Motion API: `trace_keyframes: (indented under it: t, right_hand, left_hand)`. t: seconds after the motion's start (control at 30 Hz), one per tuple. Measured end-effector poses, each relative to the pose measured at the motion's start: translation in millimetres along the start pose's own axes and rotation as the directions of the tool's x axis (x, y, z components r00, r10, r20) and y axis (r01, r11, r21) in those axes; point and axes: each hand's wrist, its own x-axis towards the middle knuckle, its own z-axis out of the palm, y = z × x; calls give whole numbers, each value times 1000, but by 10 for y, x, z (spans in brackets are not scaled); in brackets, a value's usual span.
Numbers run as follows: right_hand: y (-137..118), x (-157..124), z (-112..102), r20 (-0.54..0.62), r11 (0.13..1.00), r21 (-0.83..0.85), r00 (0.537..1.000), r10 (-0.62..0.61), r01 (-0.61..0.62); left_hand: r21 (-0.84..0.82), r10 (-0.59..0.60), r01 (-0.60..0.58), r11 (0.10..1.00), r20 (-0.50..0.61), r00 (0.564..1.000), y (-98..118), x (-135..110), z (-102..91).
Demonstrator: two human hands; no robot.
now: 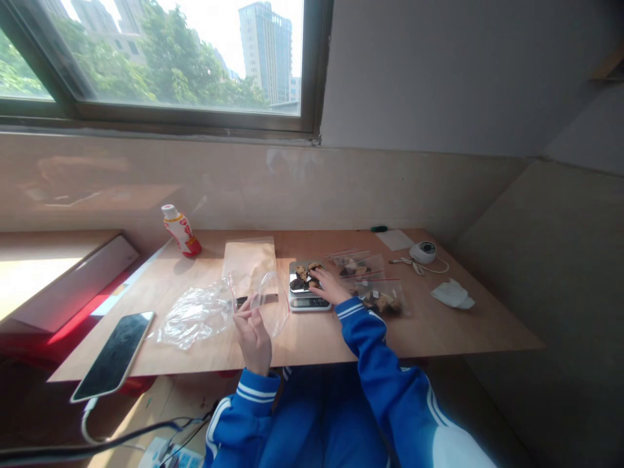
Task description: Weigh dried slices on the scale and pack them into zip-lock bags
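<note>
My left hand [254,335] is closed on the edge of a clear zip bag [273,305], held up over the table left of a small kitchen scale [311,303]. Dark and tan dried pieces, which look like dried mushrooms [301,276], lie on the scale's plate. On these pieces rests my right hand [330,287], its fingers reaching over the plate; whether it grips one I cannot make out. Right of the scale, two filled zip bags [385,302] hold similar pieces. Behind my left hand lies a dark knife-like object [268,298], partly hidden by the bag.
A crumpled clear plastic bag [192,318] and a phone [114,356] on a cable lie left. A brown paper sheet [249,260] and a red-and-white bottle [181,233] stand farther back. At right are a white camera [423,252], white paper [394,240] and a crumpled white wrapper [453,296].
</note>
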Motion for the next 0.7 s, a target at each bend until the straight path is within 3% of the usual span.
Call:
trace_keyframes:
  t: [0.4, 0.6, 0.7]
  right_hand:
    - [-74, -166, 20, -175, 1000, 2, 985, 8, -8]
    - [-54, -207, 29, -234, 982, 162, 963, 135, -98]
    - [-88, -201, -23, -272, 926, 333, 923, 273, -176]
  left_hand:
    - [-55, -198, 196, 979, -48, 979, 92, -130, 205]
    - [-25, -242, 241, 970, -31, 970, 100, -143, 271]
    - [-4, -253, 253, 967, -21, 967, 85, -143, 279]
